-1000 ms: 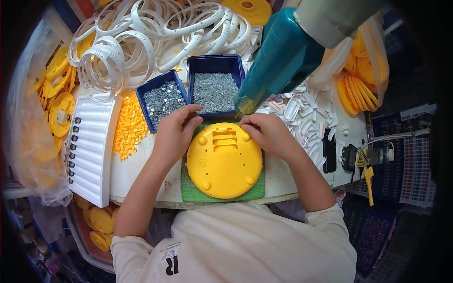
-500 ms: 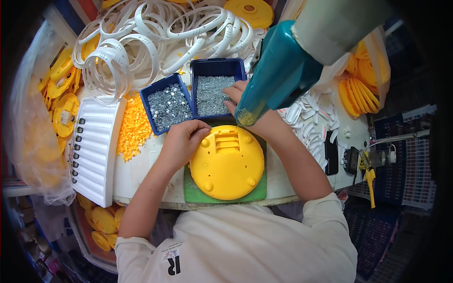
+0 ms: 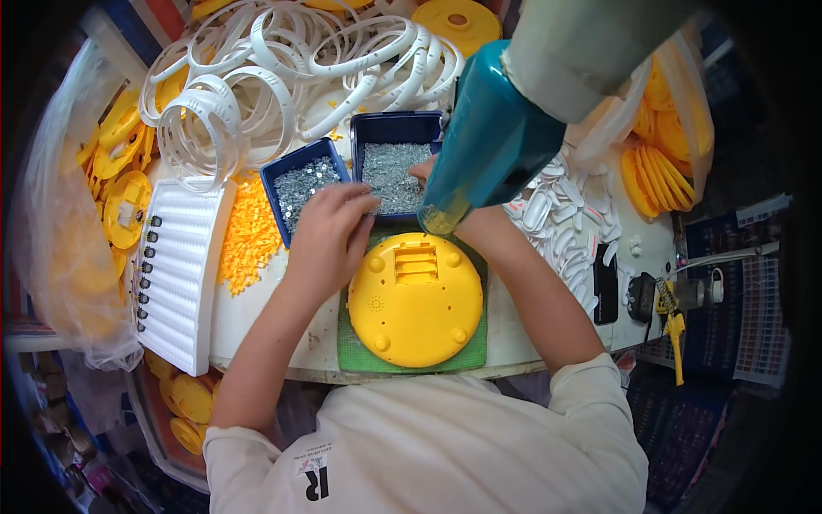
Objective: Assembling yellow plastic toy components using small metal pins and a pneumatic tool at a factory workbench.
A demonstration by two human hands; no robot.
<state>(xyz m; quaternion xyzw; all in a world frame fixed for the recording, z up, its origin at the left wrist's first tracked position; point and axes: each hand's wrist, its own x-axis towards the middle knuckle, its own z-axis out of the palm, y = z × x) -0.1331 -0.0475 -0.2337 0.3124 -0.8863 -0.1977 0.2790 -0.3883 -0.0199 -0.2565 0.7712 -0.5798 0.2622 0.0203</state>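
- Resting on a green mat point(image 3: 355, 349) at the near worktop point(image 3: 257, 321) edge: round yellow housing point(image 3: 417, 300), underside up, touched by neither hand.
- Left hand point(image 3: 330, 240) is held just left of the housing, over the near edge of the left blue tray point(image 3: 282, 176); fingers curled and bunched toward the right, whether anything is pinched cannot be told.
- Right hand point(image 3: 421, 171) is reached into the right blue tray point(image 3: 394, 128) of small silver screws point(image 3: 390, 171); mostly hidden by a hanging teal power tool point(image 3: 488, 146), so its grip cannot be told.
- Loose yellow bits point(image 3: 248, 236) are piled left of the trays, beside a white ribbed panel point(image 3: 175, 274).
- White rings point(image 3: 282, 77) are heaped behind.
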